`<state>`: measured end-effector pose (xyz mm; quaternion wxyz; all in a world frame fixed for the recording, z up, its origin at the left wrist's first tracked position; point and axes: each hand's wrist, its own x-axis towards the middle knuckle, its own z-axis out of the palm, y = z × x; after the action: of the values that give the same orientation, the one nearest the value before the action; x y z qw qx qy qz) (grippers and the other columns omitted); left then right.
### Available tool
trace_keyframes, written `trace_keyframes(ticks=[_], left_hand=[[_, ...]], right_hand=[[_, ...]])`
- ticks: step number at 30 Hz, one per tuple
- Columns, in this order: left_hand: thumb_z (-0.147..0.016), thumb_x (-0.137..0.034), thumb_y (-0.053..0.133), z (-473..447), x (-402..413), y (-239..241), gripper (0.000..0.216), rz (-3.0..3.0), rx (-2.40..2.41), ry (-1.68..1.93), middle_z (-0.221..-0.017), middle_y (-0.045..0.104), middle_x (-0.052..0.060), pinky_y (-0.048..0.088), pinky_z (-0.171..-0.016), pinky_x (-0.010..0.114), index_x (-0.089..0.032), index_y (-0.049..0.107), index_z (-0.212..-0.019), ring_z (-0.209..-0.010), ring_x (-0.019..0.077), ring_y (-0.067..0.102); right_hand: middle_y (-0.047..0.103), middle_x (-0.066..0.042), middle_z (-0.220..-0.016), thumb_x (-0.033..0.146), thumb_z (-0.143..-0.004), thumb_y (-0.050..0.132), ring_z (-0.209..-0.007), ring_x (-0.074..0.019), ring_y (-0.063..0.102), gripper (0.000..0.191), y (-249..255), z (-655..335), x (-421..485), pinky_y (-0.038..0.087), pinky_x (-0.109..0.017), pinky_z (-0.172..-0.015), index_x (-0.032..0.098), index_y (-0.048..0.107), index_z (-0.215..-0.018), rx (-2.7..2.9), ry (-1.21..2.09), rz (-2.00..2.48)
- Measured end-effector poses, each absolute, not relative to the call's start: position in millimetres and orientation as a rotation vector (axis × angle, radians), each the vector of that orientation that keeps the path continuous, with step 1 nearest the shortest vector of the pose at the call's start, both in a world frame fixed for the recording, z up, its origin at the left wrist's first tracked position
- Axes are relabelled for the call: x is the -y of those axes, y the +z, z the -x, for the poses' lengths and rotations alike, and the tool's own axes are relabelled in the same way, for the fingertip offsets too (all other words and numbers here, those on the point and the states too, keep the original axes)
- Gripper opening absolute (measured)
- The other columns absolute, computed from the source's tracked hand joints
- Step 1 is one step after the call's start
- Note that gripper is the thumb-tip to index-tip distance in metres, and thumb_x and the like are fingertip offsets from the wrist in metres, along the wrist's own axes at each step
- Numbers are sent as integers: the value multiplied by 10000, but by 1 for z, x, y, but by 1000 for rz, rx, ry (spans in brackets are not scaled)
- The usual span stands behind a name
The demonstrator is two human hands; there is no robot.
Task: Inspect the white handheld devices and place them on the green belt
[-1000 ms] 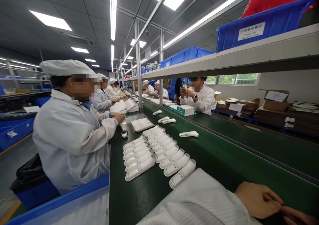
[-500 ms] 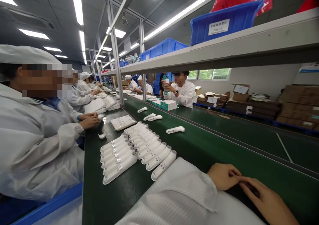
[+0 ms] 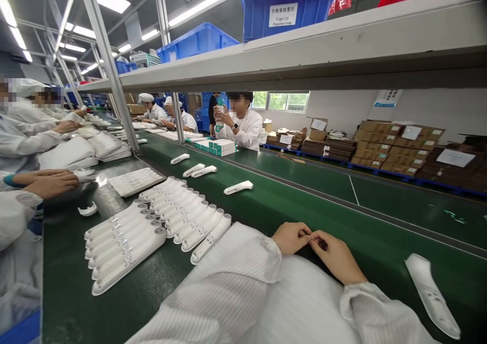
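Note:
My left hand (image 3: 292,237) and my right hand (image 3: 337,255) meet at the fingertips over the near edge of the green bench. Both are closed in a pinch, and whatever they hold is too small or hidden to make out. Left of my forearm lie two rows of white curved plastic housings (image 3: 129,260), shaped like handheld thermometer shells, side by side. A single white housing (image 3: 432,296) rests to the right of my right sleeve. Farther off on the green belt (image 3: 274,202) lie several more, one of them a lone housing (image 3: 238,187).
A shelf (image 3: 304,55) with blue bins (image 3: 287,11) spans overhead. At left, a co-worker's hands (image 3: 53,182) are near a small white curved part (image 3: 88,209) and a flat tray (image 3: 135,180). Across the belt a person (image 3: 243,126) sits behind white-and-green boxes (image 3: 220,147).
The view has turned to the right, bringing the lone housing beside my right sleeve into sight. My hands stay together, fingertips touching as before.

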<state>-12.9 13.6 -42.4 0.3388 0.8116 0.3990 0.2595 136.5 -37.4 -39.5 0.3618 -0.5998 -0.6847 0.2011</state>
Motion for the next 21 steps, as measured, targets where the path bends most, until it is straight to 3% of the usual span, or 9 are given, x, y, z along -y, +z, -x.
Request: trace_keyframes(ticks=[12,17,21], left_hand=[[-755,-284,485,12,-14,-38,275,-2180,-1060,582,-791,662,-6,420,-643,204,-200,629,-974,-709,118,580],[-767,-268,480,12,-14,-36,259,-2206,-1056,559,-779,658,-8,416,-633,192,-197,622,-972,-690,107,570],[-770,-283,493,11,-13,-39,245,-2214,-1039,570,-733,649,-8,415,-634,199,-194,623,-958,-654,108,560]], right_hand=[[523,30,-577,258,-674,464,-554,-146,481,94,-35,-133,40,347,-253,-545,235,452,-584,1819,430,1605],[581,12,-702,205,-673,402,-627,-154,529,133,-42,-138,35,381,-264,-598,242,524,-710,1862,375,1583],[571,8,-673,242,-708,397,-625,-169,536,130,-47,-141,32,384,-281,-597,246,528,-706,1886,381,1626]])
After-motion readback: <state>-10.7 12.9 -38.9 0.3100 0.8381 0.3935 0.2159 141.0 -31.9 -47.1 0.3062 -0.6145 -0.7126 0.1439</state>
